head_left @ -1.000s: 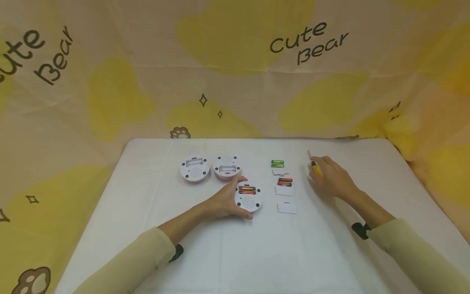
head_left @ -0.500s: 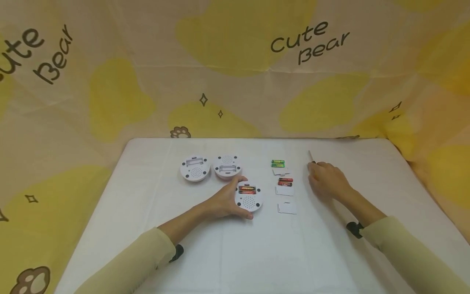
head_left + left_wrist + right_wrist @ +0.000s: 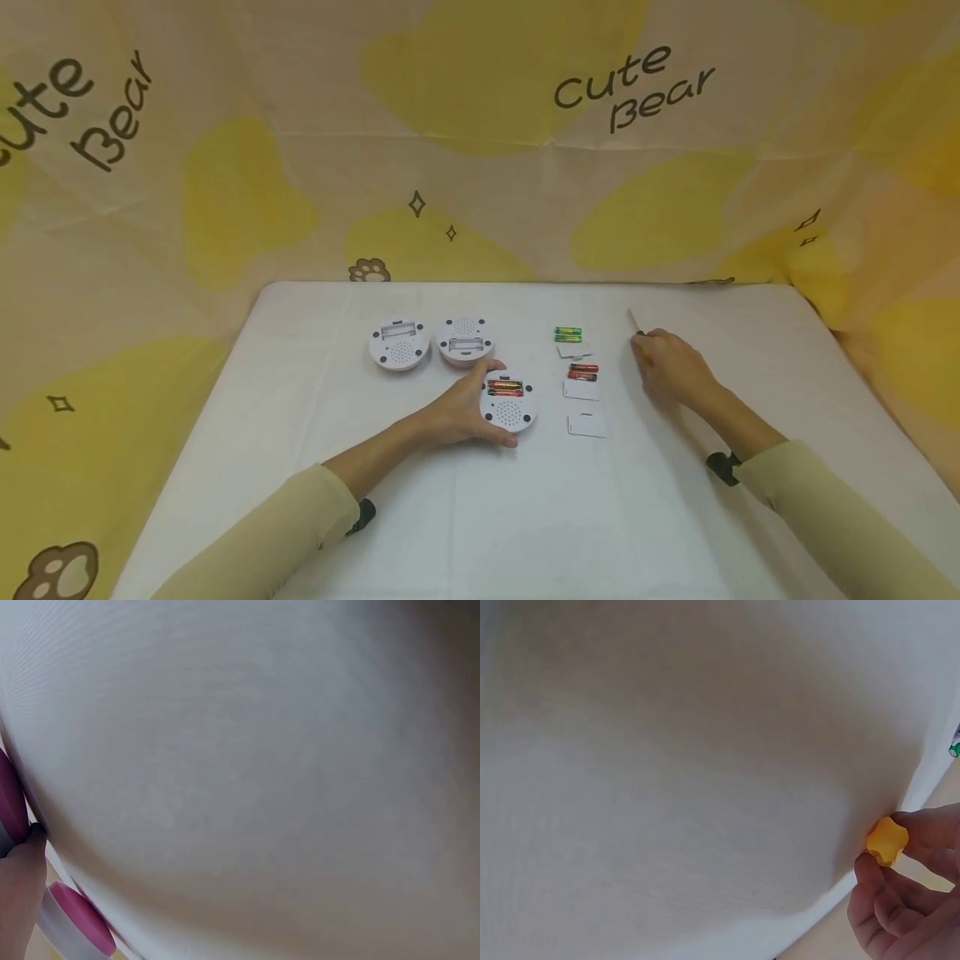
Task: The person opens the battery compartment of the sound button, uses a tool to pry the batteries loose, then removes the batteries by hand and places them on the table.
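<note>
My left hand (image 3: 453, 414) grips a round white battery-powered device (image 3: 510, 414) from its left side, thumb at the near edge and fingers at the far edge. Its underside faces up, with a speaker grille, dark feet and two red batteries (image 3: 505, 388) in the uncovered compartment. In the left wrist view its side (image 3: 10, 799) is pink. My right hand (image 3: 675, 367), at the right of the table, pinches a screwdriver (image 3: 634, 321) whose thin shaft points away from me. The right wrist view shows the butt of its yellow handle (image 3: 887, 841) between thumb and fingers.
Two similar devices, one at left (image 3: 399, 343) and one beside it (image 3: 465, 340), lie upside down with bare compartments. Between the hands lie green batteries (image 3: 567, 335), red batteries (image 3: 582, 372) and three white covers, the nearest (image 3: 587, 425) lowest. A patterned cloth (image 3: 480, 150) hangs behind the table.
The right hand has turned and closed over the screwdriver's yellow handle, which showed in the head view a second ago. The left hand and its device stay put.
</note>
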A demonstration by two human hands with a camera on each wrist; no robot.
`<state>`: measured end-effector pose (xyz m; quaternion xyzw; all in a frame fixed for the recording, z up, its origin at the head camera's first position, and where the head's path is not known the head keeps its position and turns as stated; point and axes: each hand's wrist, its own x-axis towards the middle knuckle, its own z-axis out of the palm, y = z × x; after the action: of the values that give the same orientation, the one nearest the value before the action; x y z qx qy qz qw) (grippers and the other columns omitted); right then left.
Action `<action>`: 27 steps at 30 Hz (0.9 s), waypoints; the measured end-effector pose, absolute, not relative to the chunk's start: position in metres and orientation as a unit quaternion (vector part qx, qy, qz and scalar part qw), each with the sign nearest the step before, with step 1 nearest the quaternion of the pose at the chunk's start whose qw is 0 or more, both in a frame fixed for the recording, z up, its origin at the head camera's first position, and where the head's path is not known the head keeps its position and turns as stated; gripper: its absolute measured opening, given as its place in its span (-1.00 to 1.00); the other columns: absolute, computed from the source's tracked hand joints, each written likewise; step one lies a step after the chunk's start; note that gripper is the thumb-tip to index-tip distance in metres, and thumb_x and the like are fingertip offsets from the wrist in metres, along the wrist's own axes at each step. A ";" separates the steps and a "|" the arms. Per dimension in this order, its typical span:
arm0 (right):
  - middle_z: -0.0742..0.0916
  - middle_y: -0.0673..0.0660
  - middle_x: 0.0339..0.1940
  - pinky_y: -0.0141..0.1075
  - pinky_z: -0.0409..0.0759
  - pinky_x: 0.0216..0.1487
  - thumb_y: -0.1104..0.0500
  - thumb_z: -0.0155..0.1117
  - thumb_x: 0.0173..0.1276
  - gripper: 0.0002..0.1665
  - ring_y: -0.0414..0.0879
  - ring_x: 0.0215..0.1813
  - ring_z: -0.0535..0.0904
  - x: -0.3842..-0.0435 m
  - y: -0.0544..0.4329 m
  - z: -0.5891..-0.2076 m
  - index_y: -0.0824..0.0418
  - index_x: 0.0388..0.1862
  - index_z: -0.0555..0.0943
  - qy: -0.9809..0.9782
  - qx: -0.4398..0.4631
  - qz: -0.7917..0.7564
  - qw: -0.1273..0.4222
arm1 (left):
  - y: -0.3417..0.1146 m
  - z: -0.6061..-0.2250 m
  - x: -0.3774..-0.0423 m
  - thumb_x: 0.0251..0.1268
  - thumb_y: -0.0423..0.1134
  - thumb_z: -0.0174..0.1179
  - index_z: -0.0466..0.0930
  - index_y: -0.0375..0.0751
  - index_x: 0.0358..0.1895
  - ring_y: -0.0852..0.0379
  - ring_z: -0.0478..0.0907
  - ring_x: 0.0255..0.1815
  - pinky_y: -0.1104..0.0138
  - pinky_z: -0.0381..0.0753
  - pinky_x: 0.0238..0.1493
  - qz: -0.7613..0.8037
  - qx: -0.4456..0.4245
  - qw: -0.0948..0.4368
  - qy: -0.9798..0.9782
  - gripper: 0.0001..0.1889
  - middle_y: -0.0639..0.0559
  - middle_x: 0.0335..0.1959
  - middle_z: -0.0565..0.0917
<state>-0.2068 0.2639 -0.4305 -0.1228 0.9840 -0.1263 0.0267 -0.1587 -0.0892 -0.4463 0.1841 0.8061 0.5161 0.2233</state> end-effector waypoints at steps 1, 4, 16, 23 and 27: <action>0.63 0.47 0.04 0.21 0.49 0.13 0.36 0.18 0.42 -0.60 0.36 0.08 0.57 -0.207 0.264 -0.431 0.51 0.19 0.54 0.983 -0.124 -0.133 0.027 | -0.089 -0.446 -0.159 -0.27 -0.12 0.68 0.03 -0.10 0.50 0.14 0.40 0.21 0.15 0.22 0.36 0.517 0.184 0.223 0.806 0.21 0.05 0.21 0.45; 0.63 0.48 0.03 0.20 0.49 0.13 0.40 0.17 0.40 -0.61 0.37 0.07 0.57 -0.207 0.265 -0.430 0.52 0.17 0.55 0.978 -0.135 -0.156 0.019 | -0.089 -0.446 -0.158 -0.27 -0.13 0.68 0.03 -0.11 0.50 0.14 0.42 0.19 0.16 0.23 0.35 0.519 0.185 0.223 0.804 0.21 0.06 0.19 0.47; 0.62 0.46 0.08 0.16 0.51 0.13 0.43 0.20 0.37 -0.56 0.32 0.08 0.55 -0.206 0.253 -0.410 0.45 0.23 0.54 0.966 -0.163 -0.203 -0.005 | -0.088 -0.443 -0.158 -0.24 -0.11 0.67 0.03 -0.10 0.49 0.12 0.41 0.17 0.14 0.27 0.32 0.504 0.181 0.224 0.814 0.19 0.05 0.19 0.46; 0.66 0.37 0.06 0.03 0.59 -0.07 0.45 0.15 0.38 -0.57 0.20 -0.08 0.58 -0.199 0.239 -0.403 0.38 0.22 0.58 0.946 -0.195 -0.257 -0.032 | -0.088 -0.443 -0.159 -0.23 -0.11 0.67 0.02 -0.11 0.50 0.13 0.41 0.19 0.15 0.27 0.33 0.502 0.184 0.224 0.814 0.20 0.04 0.20 0.45; 0.69 0.32 0.04 -0.15 0.53 -0.24 0.47 0.14 0.35 -0.58 0.06 -0.20 0.55 -0.196 0.232 -0.402 0.37 0.17 0.62 0.931 -0.227 -0.280 -0.052 | -0.088 -0.443 -0.159 -0.24 -0.10 0.67 0.03 -0.12 0.50 0.13 0.41 0.19 0.16 0.26 0.33 0.500 0.183 0.223 0.817 0.20 0.04 0.21 0.44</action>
<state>-0.1962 0.2325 -0.4018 -0.2272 0.9314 -0.2796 -0.0524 -0.1592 -0.0882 -0.4432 0.1834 0.8166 0.5000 0.2226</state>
